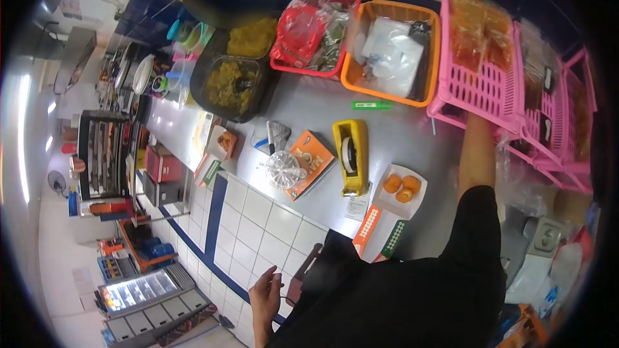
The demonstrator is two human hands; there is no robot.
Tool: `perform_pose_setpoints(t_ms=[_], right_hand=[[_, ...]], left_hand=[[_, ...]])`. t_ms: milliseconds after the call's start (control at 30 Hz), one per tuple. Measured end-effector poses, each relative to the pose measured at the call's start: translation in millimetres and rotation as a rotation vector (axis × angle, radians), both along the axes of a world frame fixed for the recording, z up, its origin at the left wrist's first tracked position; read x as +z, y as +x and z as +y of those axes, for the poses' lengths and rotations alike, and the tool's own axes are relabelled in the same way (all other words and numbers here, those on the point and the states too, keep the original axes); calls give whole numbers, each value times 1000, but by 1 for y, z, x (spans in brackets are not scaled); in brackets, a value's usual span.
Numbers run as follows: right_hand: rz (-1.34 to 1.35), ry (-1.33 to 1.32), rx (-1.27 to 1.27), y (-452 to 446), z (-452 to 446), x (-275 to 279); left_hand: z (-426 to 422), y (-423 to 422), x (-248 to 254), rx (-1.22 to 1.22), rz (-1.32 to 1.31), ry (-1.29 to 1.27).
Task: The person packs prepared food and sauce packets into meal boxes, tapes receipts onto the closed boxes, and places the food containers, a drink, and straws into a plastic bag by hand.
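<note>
My left hand hangs low beside my body, away from the table, its fingers loosely bent and apart with nothing visible in them. My right forearm reaches to the pink slotted basket; the hand itself is hidden behind the basket's front edge. Clear packets of orange food lie in that basket. Nearer my body, a paper tray holds several round fried pieces. A yellow tape dispenser stands left of it, close to an orange box and a clear plastic cup or lid.
An orange basket of plastic bags and a red basket of packets line the back. Beside them sits a dark divided container of yellowish food. Another paper tray lies left. Tiled floor shows below the steel table edge.
</note>
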State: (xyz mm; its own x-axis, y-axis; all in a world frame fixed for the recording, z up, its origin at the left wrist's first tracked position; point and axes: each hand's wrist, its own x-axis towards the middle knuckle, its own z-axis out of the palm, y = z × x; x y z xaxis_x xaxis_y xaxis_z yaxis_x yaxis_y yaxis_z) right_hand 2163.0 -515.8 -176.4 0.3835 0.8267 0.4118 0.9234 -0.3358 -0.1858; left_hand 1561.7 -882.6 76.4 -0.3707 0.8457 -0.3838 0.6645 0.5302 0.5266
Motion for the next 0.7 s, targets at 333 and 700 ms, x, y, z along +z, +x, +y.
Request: perform_pose_setpoints(t_ms=[333,700], right_hand=[[-61,46,9,25,-18,-11],[-92,191,-27,-25,-77,-20]], left_hand=[[11,4,4,-106,-13,-73],[34,17,3,-289,-32,-58]])
